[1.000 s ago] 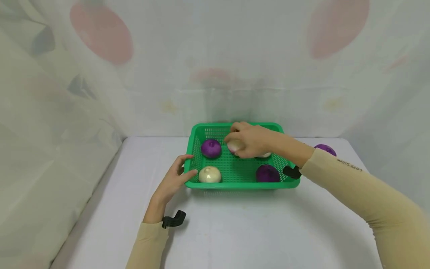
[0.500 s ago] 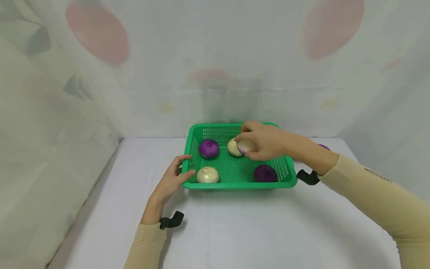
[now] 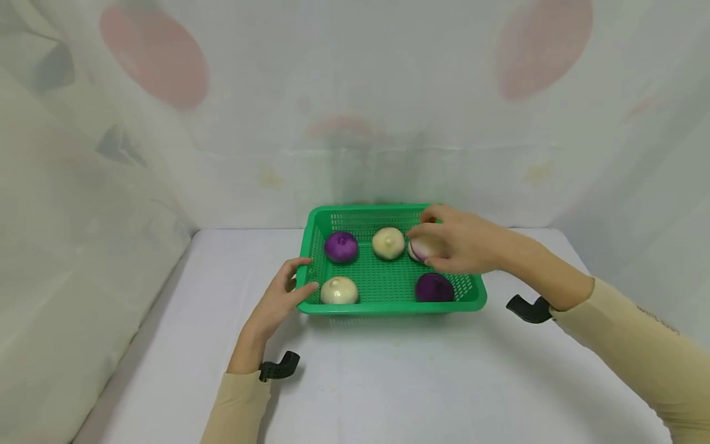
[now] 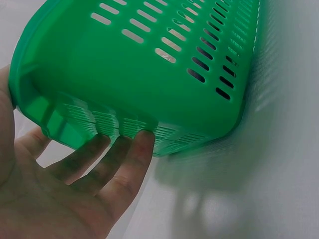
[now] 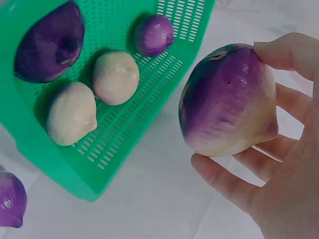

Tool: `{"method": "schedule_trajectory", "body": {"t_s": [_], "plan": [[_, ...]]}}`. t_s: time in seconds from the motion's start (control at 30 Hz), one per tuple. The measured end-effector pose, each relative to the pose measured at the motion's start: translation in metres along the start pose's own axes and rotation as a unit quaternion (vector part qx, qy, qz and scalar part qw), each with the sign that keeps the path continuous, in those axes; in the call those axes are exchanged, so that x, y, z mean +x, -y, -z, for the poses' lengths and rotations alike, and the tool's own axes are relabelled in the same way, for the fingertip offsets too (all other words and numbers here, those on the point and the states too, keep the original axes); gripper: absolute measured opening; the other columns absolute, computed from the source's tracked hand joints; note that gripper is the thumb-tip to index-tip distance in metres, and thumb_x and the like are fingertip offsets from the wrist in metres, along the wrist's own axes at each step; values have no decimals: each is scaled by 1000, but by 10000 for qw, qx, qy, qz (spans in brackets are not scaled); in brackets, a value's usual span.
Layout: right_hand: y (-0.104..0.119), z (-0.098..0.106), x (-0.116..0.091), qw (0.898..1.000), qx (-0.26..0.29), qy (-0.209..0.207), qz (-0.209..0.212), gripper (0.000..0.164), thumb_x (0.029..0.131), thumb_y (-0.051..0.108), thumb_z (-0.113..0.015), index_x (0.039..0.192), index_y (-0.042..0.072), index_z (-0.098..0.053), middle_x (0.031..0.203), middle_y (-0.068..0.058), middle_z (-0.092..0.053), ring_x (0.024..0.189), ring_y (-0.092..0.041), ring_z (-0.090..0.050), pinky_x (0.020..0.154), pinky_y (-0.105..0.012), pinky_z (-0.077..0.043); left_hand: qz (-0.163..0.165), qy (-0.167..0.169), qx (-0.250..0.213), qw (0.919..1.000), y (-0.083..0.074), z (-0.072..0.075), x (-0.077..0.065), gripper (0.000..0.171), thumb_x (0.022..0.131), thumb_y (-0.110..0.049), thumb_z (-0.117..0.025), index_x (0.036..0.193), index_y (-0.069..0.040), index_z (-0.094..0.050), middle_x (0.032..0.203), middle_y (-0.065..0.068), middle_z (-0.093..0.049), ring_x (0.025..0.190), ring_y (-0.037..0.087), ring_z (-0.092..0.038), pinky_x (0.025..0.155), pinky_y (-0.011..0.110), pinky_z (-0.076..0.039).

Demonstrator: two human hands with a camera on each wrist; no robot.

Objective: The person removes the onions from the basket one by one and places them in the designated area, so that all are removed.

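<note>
My right hand (image 3: 466, 240) holds a purple-and-white onion (image 5: 229, 102) over the back right part of the green basket (image 3: 391, 307). In the right wrist view, thumb and fingertips pinch its sides. My left hand (image 3: 280, 296) grips the basket's left end, thumb over the rim and several fingertips on the outer wall in the left wrist view. Inside the basket lie a purple onion (image 3: 341, 246) at back left, a white onion (image 3: 388, 243) at back middle, another white onion (image 3: 339, 290) at front left and a dark purple onion (image 3: 434, 288) at front right.
Outside the basket, a purple onion (image 5: 10, 199) shows at the edge of the right wrist view; in the head view my right arm hides that spot. The basket stands on a white-covered table (image 3: 355, 376), before a pale patterned curtain (image 3: 355, 92).
My right hand has moved right with the purple-and-white onion, uncovering the white onion at back middle. My left hand keeps its grip on the basket. The head view has shifted slightly.
</note>
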State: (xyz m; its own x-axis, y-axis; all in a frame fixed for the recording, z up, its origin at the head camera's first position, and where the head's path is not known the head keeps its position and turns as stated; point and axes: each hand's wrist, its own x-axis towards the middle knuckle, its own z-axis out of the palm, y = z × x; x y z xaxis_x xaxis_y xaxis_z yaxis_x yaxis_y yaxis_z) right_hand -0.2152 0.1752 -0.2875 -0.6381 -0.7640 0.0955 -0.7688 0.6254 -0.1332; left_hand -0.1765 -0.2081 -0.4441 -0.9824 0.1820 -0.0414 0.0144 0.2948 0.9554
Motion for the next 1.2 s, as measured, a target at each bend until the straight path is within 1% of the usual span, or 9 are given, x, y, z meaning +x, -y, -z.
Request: {"method": "schedule_trajectory", "body": {"t_s": [0.07,0.23,0.33,0.43,0.63,0.77,0.9,1.1,1.2], "plan": [[-2,-1,-6,9999,30,-47,-106,41,86,31,-62,127,26,-59,125,-7,-49,97,-20,-55,74,-38,-48,11,-7,5,10000,0,0,0,60,85,-48,-68,137,-35,-41,153,0,-23,139,39,-22,103,64,-25],[-7,0,-19,9987,146,-38,-489,42,86,32,-63,128,28,-58,125,-5,-47,92,-19,-55,70,-38,-47,5,29,-82,10000,0,0,0,61,85,-47,-68,137,-34,-40,153,2,-23,138,37,-25,101,63,-28],[-11,0,-26,9979,202,-72,-614,42,86,31,-64,128,28,-58,125,-4,-46,94,-20,-55,69,-38,-47,20,14,-69,10000,0,0,-1,61,85,-47,-68,138,-34,-40,153,2,-22,138,37,-25,102,63,-28],[-14,0,-32,9969,282,-163,-717,42,86,29,-65,128,26,-59,125,-4,-46,99,-21,-53,72,-37,-48,55,-1,-32,10000,-1,1,-2,60,85,-48,-67,137,-35,-40,153,2,-22,139,37,-24,103,63,-26],[-25,-2,-46,9945,204,-339,-966,41,85,29,-67,126,26,-60,124,-2,-46,100,-21,-52,72,-38,-48,43,-16,20,10000,-1,4,-2,59,85,-49,-67,136,-36,-40,153,1,-21,139,39,-21,103,65,-24],[-32,-2,-55,9935,153,-440,-1038,41,85,26,-67,125,24,-61,122,-4,-47,101,-24,-51,71,-40,-49,22,-25,0,10000,-1,3,-2,61,85,-49,-67,137,-35,-40,153,1,-22,139,38,-23,103,64,-24],[-39,-6,-63,9913,130,-529,-1195,40,84,26,-69,123,21,-62,119,-5,-49,102,-25,-50,69,-39,-48,-3,-29,-5,10000,-1,3,-2,61,85,-48,-67,137,-34,-40,153,0,-22,139,38,-22,104,64,-24],[-50,-14,-73,9896,111,-568,-1315,42,83,24,-69,123,15,-62,117,-8,-51,104,-27,-48,72,-42,-49,-25,-58,-31,10000,0,4,-1,62,85,-47,-67,138,-32,-40,152,1,-25,138,37,-25,104,62,-25],[-55,-18,-77,9883,140,-550,-1413,42,83,23,-69,123,14,-62,116,-9,-51,104,-28,-48,73,-43,-49,-27,-78,-40,10000,0,4,-1,63,85,-47,-68,139,-31,-39,151,1,-26,138,36,-27,104,61,-26]]}}
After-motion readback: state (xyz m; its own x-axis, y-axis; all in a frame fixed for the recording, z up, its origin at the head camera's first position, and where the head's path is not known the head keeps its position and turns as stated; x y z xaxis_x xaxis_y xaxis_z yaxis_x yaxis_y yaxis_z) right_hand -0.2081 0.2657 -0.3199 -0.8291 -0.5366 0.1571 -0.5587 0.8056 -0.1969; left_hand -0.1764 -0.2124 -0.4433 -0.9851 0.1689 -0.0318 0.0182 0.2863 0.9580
